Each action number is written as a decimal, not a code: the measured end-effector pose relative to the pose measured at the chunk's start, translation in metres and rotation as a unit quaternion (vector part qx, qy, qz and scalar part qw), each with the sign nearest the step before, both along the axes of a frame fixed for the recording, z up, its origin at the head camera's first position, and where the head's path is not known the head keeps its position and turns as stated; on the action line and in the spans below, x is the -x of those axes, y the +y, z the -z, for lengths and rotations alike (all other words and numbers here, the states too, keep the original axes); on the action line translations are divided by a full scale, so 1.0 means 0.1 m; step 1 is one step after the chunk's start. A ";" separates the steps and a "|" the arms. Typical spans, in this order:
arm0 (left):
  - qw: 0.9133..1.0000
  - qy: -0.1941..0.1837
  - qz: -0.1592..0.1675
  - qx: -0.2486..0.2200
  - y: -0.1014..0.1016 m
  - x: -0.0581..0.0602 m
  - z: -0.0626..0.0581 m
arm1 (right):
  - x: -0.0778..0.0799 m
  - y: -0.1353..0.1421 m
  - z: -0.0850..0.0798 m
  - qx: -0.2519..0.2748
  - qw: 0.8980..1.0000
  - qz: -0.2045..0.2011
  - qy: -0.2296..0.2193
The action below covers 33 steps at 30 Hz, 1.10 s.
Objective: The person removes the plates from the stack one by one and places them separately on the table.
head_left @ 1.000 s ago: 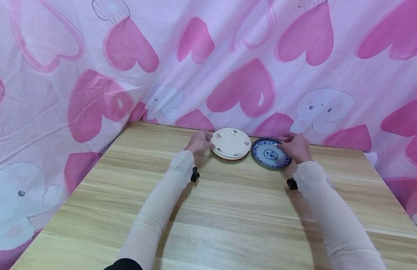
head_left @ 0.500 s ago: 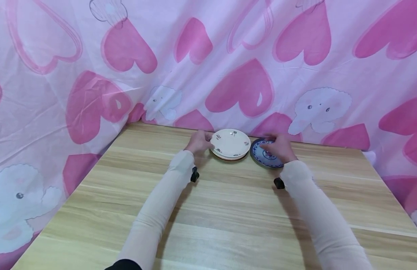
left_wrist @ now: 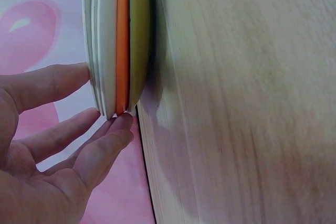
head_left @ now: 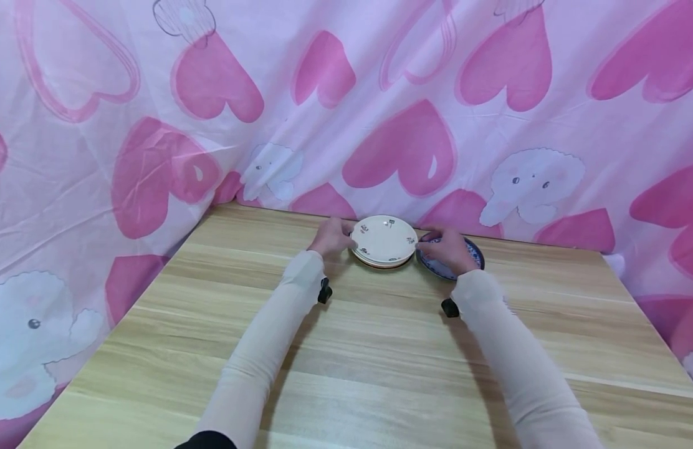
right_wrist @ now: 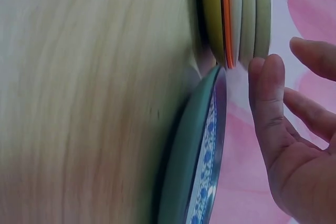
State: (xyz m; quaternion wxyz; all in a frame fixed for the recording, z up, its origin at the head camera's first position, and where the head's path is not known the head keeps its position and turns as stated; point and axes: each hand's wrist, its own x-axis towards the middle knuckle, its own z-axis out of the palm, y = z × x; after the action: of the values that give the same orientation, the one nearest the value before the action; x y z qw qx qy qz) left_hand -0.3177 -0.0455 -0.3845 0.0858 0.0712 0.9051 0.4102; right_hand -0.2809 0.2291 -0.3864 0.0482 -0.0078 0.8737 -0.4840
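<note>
A stack of round plates (head_left: 384, 239) sits near the table's back edge, topped by white plates with small floral marks. In the left wrist view an orange rim (left_wrist: 122, 40) and a yellowish plate (left_wrist: 139, 40) show beneath the white ones. My left hand (head_left: 329, 237) holds the stack's left side, thumb at the upper rim and fingertips along the lower rims. To the right lies a blue-and-white patterned plate (head_left: 477, 255), partly hidden under my right hand (head_left: 447, 251). That hand's thumb (right_wrist: 270, 85) reaches the stack's upper right rim, its fingers spread and holding nothing.
The wooden table (head_left: 374, 349) runs from the plates toward me. A pink heart-patterned cloth (head_left: 402, 149) hangs right behind the plates and along the left side. The blue plate's rim lies close beside the stack in the right wrist view.
My right hand has moved left, from the blue plate's right rim across it to the right side of the stack. My left hand has stayed at the stack's left side.
</note>
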 end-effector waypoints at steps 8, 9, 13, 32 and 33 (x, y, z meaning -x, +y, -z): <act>1.000 0.005 0.003 0.001 0.01 0.01 0.00 | 0.01 -0.10 0.00 -0.017 1.000 -0.001 -0.022; 1.000 0.005 0.003 0.002 0.01 0.01 -0.01 | 0.01 -0.11 0.00 -0.017 1.000 -0.001 -0.021; 1.000 0.004 0.003 0.005 0.02 0.00 -0.02 | 0.00 -0.14 0.02 -0.014 1.000 0.000 -0.018; 1.000 0.007 -0.002 0.011 0.03 0.00 -0.01 | 0.03 -0.17 0.05 -0.042 0.999 0.013 -0.006; 1.000 0.006 -0.001 0.011 0.03 -0.01 0.00 | 0.03 -0.17 0.05 -0.045 0.999 0.014 -0.007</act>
State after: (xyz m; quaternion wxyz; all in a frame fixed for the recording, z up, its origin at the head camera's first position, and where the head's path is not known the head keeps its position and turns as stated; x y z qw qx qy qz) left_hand -0.3169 -0.0429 -0.3842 0.0808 0.0716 0.9103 0.3995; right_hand -0.2839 0.2117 -0.3916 0.0480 0.0099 0.8942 -0.4450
